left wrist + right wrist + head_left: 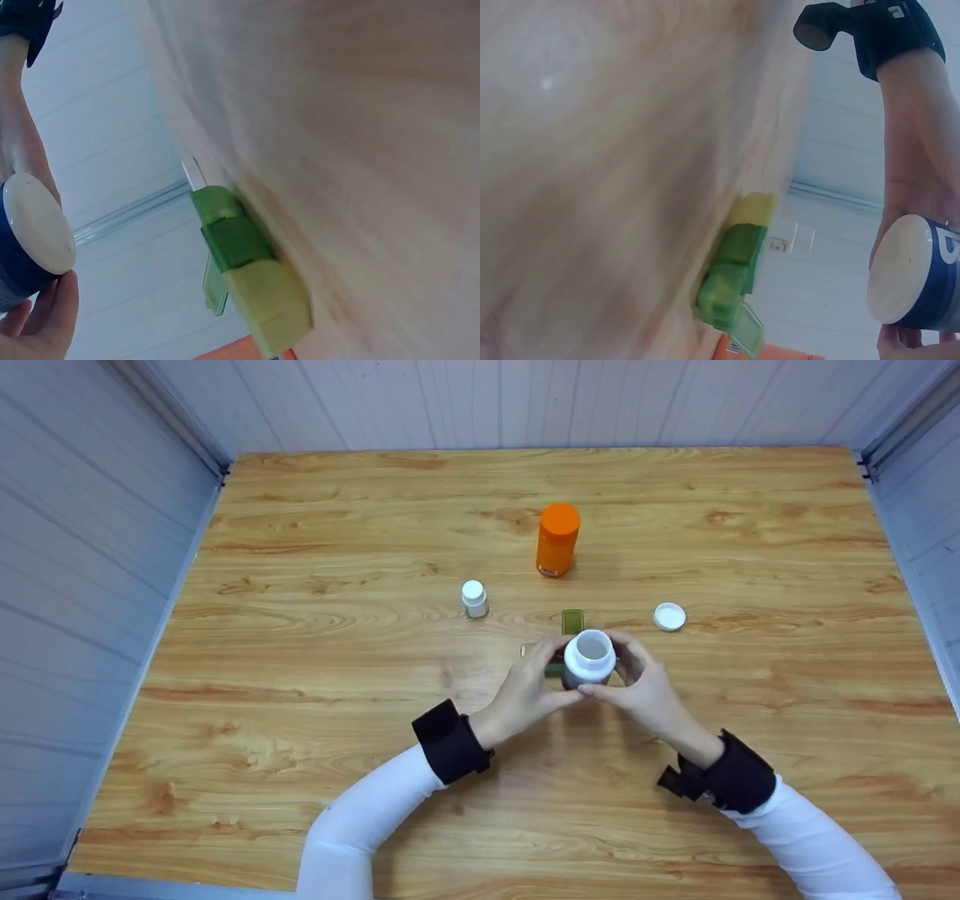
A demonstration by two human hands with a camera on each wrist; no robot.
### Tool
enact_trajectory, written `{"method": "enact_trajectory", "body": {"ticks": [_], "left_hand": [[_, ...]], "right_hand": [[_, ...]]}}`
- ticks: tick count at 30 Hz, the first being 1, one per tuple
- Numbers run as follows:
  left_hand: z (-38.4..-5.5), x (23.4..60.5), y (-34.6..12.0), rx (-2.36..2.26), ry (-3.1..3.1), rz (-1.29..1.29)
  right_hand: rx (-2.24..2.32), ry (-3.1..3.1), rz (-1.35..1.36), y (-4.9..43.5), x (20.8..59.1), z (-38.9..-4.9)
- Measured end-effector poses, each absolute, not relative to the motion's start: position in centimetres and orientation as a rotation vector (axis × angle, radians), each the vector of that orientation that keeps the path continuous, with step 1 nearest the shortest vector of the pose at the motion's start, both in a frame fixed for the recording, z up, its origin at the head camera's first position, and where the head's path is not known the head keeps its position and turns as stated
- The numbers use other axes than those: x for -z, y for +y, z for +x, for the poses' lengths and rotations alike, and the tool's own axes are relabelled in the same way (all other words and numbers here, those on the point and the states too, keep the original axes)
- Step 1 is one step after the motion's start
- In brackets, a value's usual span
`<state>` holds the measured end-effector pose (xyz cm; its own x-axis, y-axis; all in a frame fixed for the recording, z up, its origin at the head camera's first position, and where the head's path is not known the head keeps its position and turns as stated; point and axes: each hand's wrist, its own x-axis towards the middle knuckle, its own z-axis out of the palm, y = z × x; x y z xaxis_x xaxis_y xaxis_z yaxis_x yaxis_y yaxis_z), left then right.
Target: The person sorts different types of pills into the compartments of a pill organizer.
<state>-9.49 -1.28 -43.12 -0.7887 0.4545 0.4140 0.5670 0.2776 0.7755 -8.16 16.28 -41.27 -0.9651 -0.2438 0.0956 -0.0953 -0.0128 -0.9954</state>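
Observation:
An uncapped white bottle (591, 666) with a dark blue label (939, 277) is held between both hands above the table. Fingers and thumb of the left hand (527, 690) curl round its left side, and the right hand (654, 697) grips the right side. Its mouth faces up toward the head camera; the white base (39, 225) shows in the left wrist view. Just beyond and below it lies a small pill box with green and yellow compartments (739, 244), partly hidden by the bottle and left hand. One green lid (572, 621) of the box stands open.
A white cap (670, 616) lies on the wooden table (300, 660) to the right of the hands. A small white bottle (475, 598) stands to the left, and an orange bottle (558, 540) stands farther back. Pale panel walls (480, 405) border the table.

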Motion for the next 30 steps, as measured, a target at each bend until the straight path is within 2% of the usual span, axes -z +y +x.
{"method": "enact_trajectory", "body": {"ticks": [6,12,17,26,30], "left_hand": [[-9.3,43.8,-1.8,1.517,-2.399,-0.904],[-9.2,43.9,-2.3,1.547,-2.38,-0.879],[-9.0,44.2,-2.4,1.547,-2.398,-0.892],[-8.9,44.4,-2.5,1.571,-2.417,-0.891],[-8.8,44.2,-2.7,1.573,-2.429,-0.892]], "right_hand": [[1.886,2.21,-0.442,19.0,41.0,-10.3],[1.055,2.782,-0.405,23.2,41.3,-13.8],[0.582,2.805,-0.32,25.3,42.6,-16.2],[0.559,2.813,-0.309,25.6,44.0,-17.7],[0.78,2.849,-0.332,24.2,43.0,-17.3]]}}
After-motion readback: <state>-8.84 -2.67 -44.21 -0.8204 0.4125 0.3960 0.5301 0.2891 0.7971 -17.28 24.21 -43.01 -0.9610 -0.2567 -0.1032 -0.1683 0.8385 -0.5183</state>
